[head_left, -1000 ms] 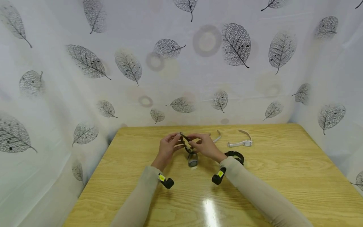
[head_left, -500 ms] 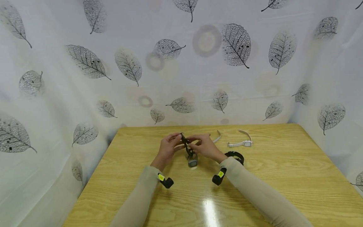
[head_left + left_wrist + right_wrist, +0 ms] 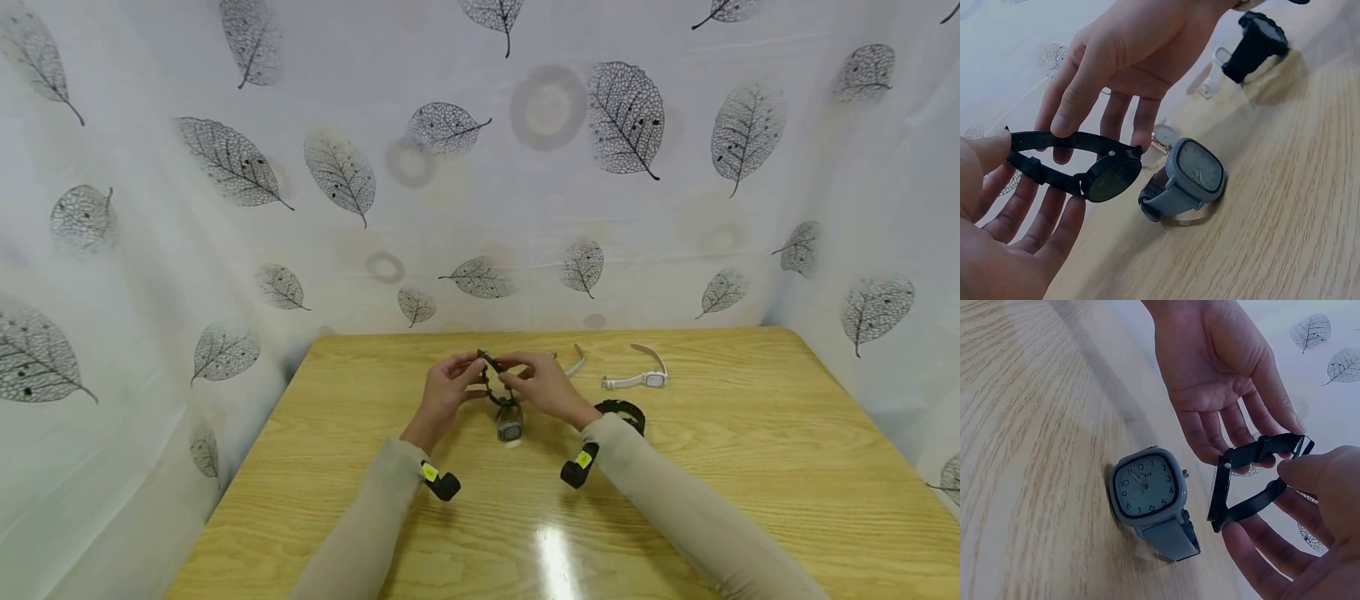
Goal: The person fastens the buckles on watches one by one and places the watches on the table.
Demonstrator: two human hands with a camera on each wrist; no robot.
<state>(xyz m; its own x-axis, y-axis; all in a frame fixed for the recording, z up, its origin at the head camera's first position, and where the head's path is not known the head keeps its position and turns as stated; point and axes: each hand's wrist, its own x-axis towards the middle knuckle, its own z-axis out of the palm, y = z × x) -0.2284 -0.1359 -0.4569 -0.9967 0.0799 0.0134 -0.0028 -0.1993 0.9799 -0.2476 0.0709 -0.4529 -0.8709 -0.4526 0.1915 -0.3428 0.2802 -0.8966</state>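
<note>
A black wristwatch [image 3: 1110, 180] with a round dial is held up between both hands, its strap forming a loop. At the loop's left side, my left hand [image 3: 444, 390] pinches the strap end between thumb and fingers. Opposite it, my right hand [image 3: 546, 387] grips the strap, with its thumb on the band in the right wrist view. The watch's dial faces away from the right wrist camera. Just below the hands, apart from them, a grey square-cased watch [image 3: 1147, 487] stands on the table with its numbered dial showing.
To the right on the wooden table [image 3: 735, 467] lie a black strap watch [image 3: 622, 410], partly hidden by the right wrist, and a white watch [image 3: 655, 379]. A further light-strapped watch [image 3: 576, 363] is half hidden behind the right hand. A leaf-patterned curtain [image 3: 480, 217] hangs behind.
The black watch has been turned in the hands: its loop looked narrow half a second ago and shows wide now, much as a second ago. Both hands stay nearly in place.
</note>
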